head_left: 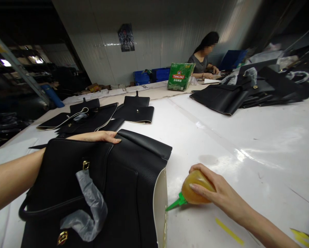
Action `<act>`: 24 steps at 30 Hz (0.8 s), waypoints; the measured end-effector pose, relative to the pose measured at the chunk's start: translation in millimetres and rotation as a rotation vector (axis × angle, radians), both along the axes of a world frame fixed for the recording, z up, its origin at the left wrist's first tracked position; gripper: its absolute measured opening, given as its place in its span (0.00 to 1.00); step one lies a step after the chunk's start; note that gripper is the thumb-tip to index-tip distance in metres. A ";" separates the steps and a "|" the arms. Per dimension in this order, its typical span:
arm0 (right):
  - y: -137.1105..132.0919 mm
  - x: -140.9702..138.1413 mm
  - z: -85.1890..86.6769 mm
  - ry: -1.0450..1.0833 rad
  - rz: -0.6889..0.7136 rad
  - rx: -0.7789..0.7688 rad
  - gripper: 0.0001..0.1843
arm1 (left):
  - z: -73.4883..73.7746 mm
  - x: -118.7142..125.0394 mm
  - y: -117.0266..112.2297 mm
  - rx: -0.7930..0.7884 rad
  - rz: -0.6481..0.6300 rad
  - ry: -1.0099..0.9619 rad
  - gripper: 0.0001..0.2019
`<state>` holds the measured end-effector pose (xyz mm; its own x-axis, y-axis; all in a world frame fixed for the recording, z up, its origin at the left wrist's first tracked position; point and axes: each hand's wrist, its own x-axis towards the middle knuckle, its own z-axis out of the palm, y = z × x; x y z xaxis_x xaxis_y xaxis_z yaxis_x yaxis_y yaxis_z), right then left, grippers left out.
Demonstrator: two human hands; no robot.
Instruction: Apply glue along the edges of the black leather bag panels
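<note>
A black leather bag panel (pixel 123 179) with gold clasps and a plastic-wrapped strap (pixel 88 206) lies on the white table (pixel 260 144) in front of me. My left hand (pixel 100 137) rests flat on the panel's far edge, fingers stretched out. My right hand (pixel 213 191) is wrapped round a yellow glue bottle (pixel 193 189). Its green nozzle (pixel 173 205) touches the cream lining edge (pixel 160 206) on the panel's right side, where glue shines.
More black leather pieces (pixel 92 117) lie further back on the left, and a stack of them (pixel 244 94) at the back right. A green Tsingtao box (pixel 179 76) stands at the far edge. A person (pixel 203 57) sits working behind it. Blue crates (pixel 151 75) line the wall.
</note>
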<state>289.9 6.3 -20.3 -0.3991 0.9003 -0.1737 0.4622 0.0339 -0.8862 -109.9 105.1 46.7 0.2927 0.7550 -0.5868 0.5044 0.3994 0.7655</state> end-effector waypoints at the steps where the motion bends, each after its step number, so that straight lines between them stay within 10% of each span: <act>1: 2.8 0.5 -1.4 -0.009 -0.026 0.016 0.17 | 0.9 1.2 -0.5 -0.033 0.018 -0.046 0.15; 24: 34.2 8.2 -15.1 0.035 0.030 0.089 0.16 | -8.9 -5.9 8.1 -0.033 0.008 -0.036 0.12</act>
